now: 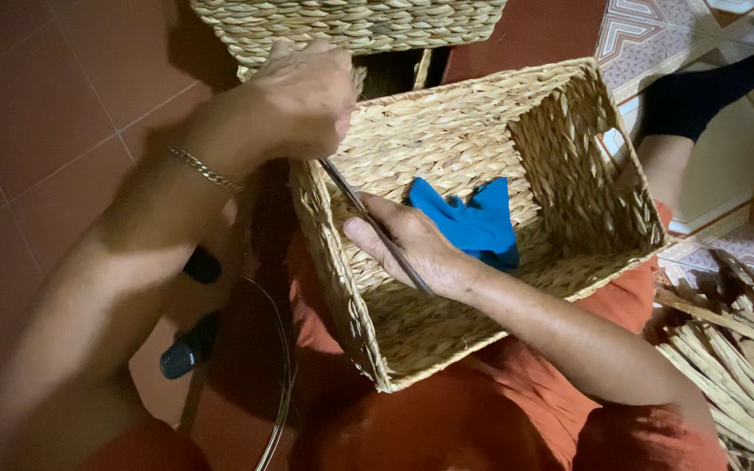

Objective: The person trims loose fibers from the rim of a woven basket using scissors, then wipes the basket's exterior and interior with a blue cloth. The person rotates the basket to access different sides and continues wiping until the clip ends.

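A rectangular woven straw basket [482, 113] lies tilted on my lap, its opening facing up. My left hand [303, 100], with a chain bracelet on the wrist, is closed at the basket's near-left rim on the top end of a thin dark metal rod [377, 228]. The rod slants down across the inside wall. My right hand [412, 249] reaches inside the basket, thumb against the wall, with the rod crossing over it. A bunched blue cloth [473, 222] covers its fingertips, so the fingers are hidden.
A second woven basket [351, 22] stands just beyond. A thin wire hoop [283, 366] and a black-handled tool [187, 349] lie on the red tile floor at left. Loose straw strips [735, 358] pile at right. Another person's leg in black [700, 96] is at upper right.
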